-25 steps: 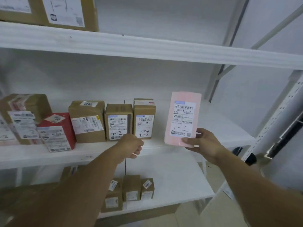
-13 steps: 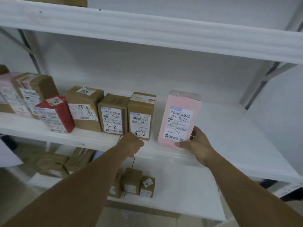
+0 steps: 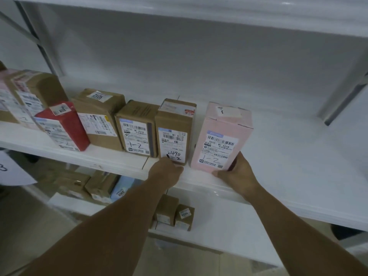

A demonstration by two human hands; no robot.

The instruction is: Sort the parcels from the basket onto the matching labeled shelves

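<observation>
Parcel (image 3: pixel 221 136) now on shelf (image 3: pixel 288 156), in grip (image 3: pixel 237 172)

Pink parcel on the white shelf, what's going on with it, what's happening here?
A person is shelving parcels. Their right hand grips the lower right corner of the pink parcel, which stands upright on the middle shelf at the right end of a row, a small gap from a brown box. Both labels carry a handwritten 1-2. The left hand is curled at the shelf edge just below that box, around what looks like a marker.
</observation>
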